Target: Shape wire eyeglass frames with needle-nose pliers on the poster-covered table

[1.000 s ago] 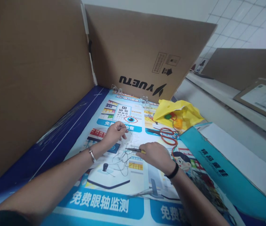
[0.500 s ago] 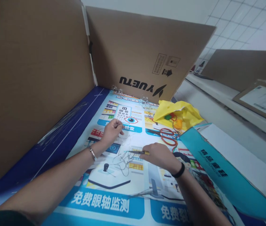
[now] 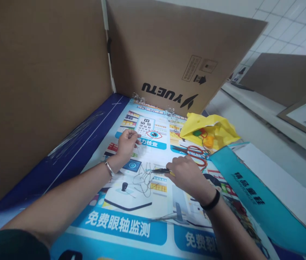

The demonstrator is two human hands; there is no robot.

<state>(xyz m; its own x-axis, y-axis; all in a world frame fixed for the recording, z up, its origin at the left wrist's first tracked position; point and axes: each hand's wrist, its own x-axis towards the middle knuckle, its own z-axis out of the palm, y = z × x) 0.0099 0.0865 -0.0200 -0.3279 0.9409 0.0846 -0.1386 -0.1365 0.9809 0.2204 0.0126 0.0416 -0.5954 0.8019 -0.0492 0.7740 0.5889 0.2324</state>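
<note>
My left hand, with a silver bangle at the wrist, is closed in a pinch near the printed eye chart. A very thin wire, hard to make out, seems to run from its fingertips. My right hand, wearing a black wristband, is wrapped round pliers with dark jaws and yellow handles. Their tips point left, over loose cut wires on the printed sheet. Red-handled scissors lie just beyond my right hand.
Cardboard panels wall in the left and far sides. To the right are a yellow bag with coloured thread and a turquoise box. Small clear pieces lie by the far panel; long wires lie along the left one.
The camera view has shifted a little, so the scene sits further right. My left hand has moved slightly left over the sheet, still pinched. The pliers stay in my right hand.
</note>
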